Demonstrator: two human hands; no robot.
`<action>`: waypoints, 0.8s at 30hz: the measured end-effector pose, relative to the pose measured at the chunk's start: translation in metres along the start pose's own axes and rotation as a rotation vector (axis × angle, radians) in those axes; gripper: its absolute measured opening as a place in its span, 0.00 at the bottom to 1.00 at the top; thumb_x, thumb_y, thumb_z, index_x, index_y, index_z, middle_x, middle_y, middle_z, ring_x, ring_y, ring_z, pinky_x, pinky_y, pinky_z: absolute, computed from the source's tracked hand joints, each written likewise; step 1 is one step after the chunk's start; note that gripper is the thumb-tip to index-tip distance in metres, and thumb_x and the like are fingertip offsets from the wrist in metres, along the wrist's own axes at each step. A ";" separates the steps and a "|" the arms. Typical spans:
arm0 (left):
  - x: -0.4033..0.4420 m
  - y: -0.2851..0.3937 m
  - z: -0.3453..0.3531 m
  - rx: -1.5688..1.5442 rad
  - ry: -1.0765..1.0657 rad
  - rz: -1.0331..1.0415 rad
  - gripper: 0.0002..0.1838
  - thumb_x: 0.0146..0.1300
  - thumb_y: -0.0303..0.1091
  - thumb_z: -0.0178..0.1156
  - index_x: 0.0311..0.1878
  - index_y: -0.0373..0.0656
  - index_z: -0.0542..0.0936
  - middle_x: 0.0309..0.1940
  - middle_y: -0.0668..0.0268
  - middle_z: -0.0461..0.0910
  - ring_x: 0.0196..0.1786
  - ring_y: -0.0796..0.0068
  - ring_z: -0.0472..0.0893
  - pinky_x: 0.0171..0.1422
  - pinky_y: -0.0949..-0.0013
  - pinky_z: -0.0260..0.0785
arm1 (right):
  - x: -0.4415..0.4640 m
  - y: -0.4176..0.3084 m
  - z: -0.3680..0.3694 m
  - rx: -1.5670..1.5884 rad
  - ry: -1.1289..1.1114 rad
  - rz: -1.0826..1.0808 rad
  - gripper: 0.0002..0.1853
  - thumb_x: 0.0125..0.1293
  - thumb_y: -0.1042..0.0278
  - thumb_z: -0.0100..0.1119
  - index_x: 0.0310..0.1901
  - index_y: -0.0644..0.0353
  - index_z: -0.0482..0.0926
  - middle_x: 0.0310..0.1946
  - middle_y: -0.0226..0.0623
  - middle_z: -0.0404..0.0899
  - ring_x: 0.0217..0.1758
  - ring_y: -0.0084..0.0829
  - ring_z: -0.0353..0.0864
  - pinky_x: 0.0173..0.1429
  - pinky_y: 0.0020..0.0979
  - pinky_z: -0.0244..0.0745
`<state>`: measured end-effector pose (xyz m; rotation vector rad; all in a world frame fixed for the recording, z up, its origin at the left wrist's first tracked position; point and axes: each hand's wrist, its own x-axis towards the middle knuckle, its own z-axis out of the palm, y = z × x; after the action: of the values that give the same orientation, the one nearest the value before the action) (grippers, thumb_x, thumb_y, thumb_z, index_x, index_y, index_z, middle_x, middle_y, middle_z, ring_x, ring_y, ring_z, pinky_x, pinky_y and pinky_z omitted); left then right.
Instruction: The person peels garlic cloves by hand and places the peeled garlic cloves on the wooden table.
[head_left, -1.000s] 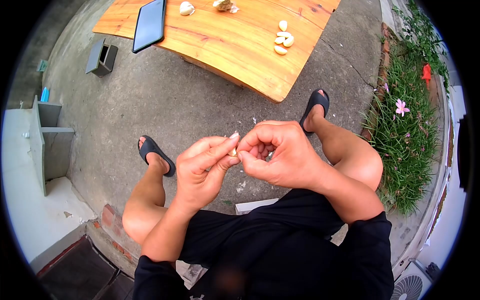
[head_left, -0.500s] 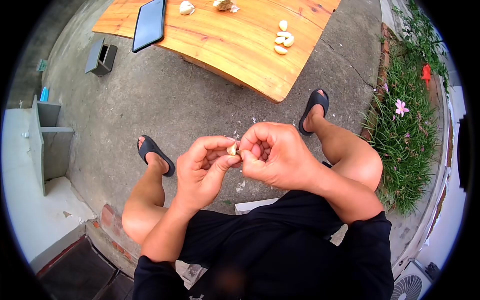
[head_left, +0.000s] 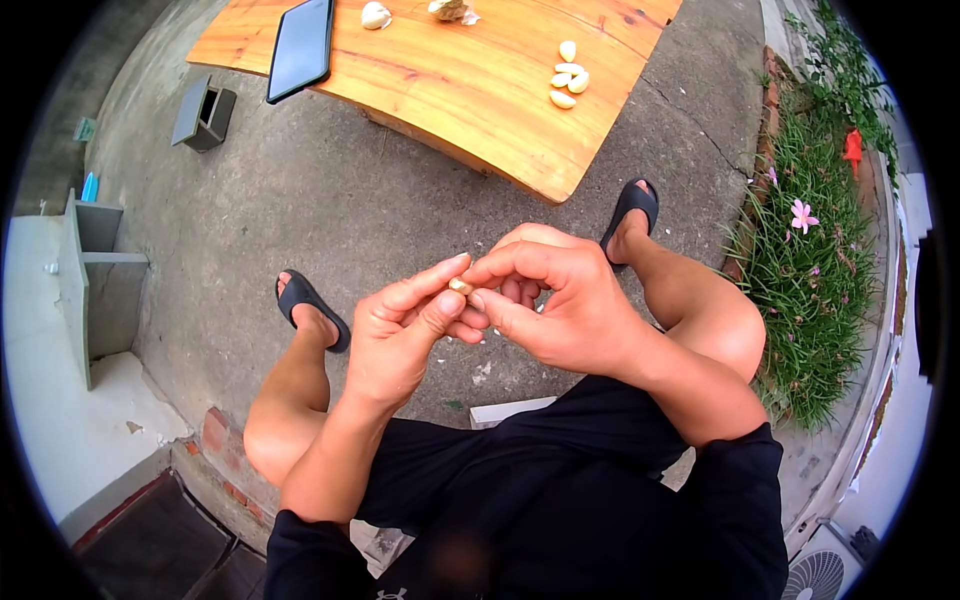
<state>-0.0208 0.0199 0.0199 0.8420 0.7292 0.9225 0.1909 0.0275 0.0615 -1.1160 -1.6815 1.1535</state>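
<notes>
A small garlic clove (head_left: 461,286), pale with some yellowish skin, is pinched between fingertips above the ground between my knees. My left hand (head_left: 405,325) grips it from the left with thumb and fingers. From the other side, the thumb and index finger of my right hand (head_left: 560,295) close on the clove's right end, the other fingers curled in. The fingertips partly cover the clove. Beyond the hands, several peeled garlic cloves (head_left: 568,75) lie near the right end of the wooden table (head_left: 450,100).
At the table's far side are a whitish garlic piece (head_left: 376,15), a partly broken garlic bulb (head_left: 447,9) and a dark-screened phone (head_left: 300,50) at the left edge. A grey box (head_left: 203,115) stands on the concrete. Bits of skin litter the ground. Grassy plants (head_left: 810,230) border the right.
Both hands have shifted slightly upward. The clove has turned between the fingertips, and my right index finger and thumb now reach further over it.
</notes>
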 end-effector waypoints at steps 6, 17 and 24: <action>0.000 0.000 0.002 -0.015 -0.017 0.027 0.19 0.73 0.22 0.60 0.66 0.38 0.80 0.48 0.58 0.83 0.43 0.71 0.86 0.49 0.72 0.83 | 0.000 -0.002 0.004 0.132 0.011 0.058 0.04 0.63 0.79 0.66 0.40 0.66 0.85 0.31 0.37 0.84 0.29 0.20 0.85 0.31 0.22 0.78; -0.003 0.007 0.009 0.633 0.082 0.301 0.11 0.67 0.18 0.65 0.52 0.34 0.84 0.37 0.60 0.86 0.38 0.76 0.87 0.42 0.74 0.81 | 0.005 -0.005 -0.011 -0.103 -0.095 -0.033 0.03 0.61 0.78 0.67 0.37 0.65 0.86 0.27 0.35 0.83 0.28 0.22 0.83 0.32 0.24 0.77; -0.005 0.007 0.010 0.496 0.061 0.194 0.08 0.66 0.18 0.66 0.48 0.34 0.83 0.37 0.60 0.87 0.38 0.76 0.88 0.43 0.74 0.82 | 0.003 -0.001 -0.010 -0.295 -0.087 -0.189 0.06 0.59 0.73 0.69 0.32 0.62 0.80 0.26 0.39 0.80 0.25 0.35 0.85 0.30 0.33 0.81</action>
<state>-0.0177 0.0145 0.0310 1.3444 0.9614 0.9564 0.1986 0.0331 0.0654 -1.0667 -2.0257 0.8648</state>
